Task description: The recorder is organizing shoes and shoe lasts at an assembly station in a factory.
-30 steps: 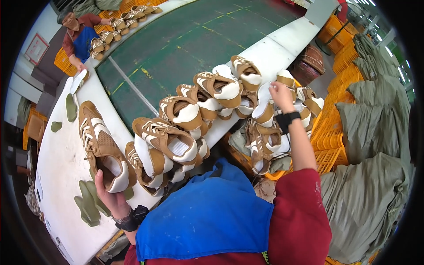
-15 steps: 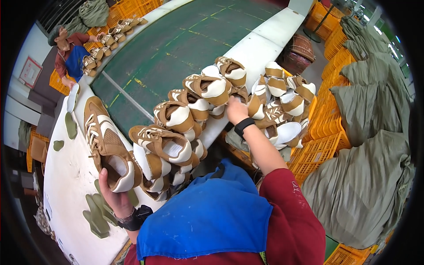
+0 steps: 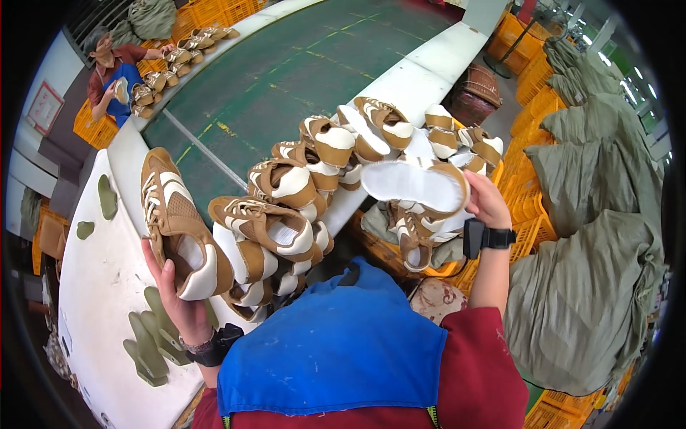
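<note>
At the left, my left hand (image 3: pixel 180 306) grips a brown and white sneaker (image 3: pixel 187 247) by its heel end, its toe pointing away from me. My right hand (image 3: pixel 489 201) holds another sneaker (image 3: pixel 418 187) at one end, turned so its white underside shows; its upper is mostly hidden. Between my hands runs a stacked row of similar sneakers (image 3: pixel 282 189) along the edge of the white table. Below the right-hand sneaker, more sneakers (image 3: pixel 413 239) lie piled in an orange crate (image 3: pixel 451 269).
Green insole-shaped pieces (image 3: pixel 148 347) lie on the white tabletop (image 3: pixel 93 286). Beyond the row is a green surface (image 3: pixel 271 100). A co-worker (image 3: pixel 114 75) at the far left handles similar shoes. Stacked orange crates (image 3: pixel 532 193) with grey-green cloths (image 3: pixel 586 300) stand at the right.
My right hand has come out of the sneakers, moving right and nearer, with a sneaker now in it, underside showing. My left hand has barely moved. The co-worker has raised a shoe.
</note>
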Tool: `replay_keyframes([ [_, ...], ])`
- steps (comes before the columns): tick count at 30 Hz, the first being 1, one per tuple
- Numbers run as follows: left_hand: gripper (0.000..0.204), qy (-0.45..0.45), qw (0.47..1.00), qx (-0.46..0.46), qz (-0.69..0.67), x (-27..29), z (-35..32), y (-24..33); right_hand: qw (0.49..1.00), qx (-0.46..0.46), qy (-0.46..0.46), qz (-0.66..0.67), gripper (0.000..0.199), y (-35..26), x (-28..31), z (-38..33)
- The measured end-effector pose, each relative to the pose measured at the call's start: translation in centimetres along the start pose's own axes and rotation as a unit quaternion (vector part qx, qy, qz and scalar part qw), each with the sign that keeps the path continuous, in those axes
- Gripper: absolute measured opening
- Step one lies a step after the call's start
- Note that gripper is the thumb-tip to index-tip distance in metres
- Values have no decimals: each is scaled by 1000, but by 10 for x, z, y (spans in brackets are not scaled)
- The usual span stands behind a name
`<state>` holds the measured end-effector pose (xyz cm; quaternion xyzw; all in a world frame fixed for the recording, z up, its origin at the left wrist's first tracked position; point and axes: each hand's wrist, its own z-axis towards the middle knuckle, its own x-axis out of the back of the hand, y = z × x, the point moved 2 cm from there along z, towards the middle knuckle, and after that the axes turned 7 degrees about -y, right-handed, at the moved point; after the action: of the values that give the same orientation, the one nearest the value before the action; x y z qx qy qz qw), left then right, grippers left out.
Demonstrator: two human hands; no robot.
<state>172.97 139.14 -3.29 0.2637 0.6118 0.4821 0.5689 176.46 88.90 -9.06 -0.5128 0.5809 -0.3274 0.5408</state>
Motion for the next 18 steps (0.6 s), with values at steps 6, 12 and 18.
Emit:
replay_keyframes([
  [6, 54, -113, 992, -32, 45, -11, 3, -4, 956, 85, 117, 255, 35, 6, -32, -28],
  [12, 39, -162, 975, 21, 152, -45, 6, -17, 923, 317, -33, -215, 20, -25, -164, -27],
  [18, 44, -205, 973, 47, 100, -42, -3, -30, 614, 490, -198, -586, 22, 7, -292, -7],
])
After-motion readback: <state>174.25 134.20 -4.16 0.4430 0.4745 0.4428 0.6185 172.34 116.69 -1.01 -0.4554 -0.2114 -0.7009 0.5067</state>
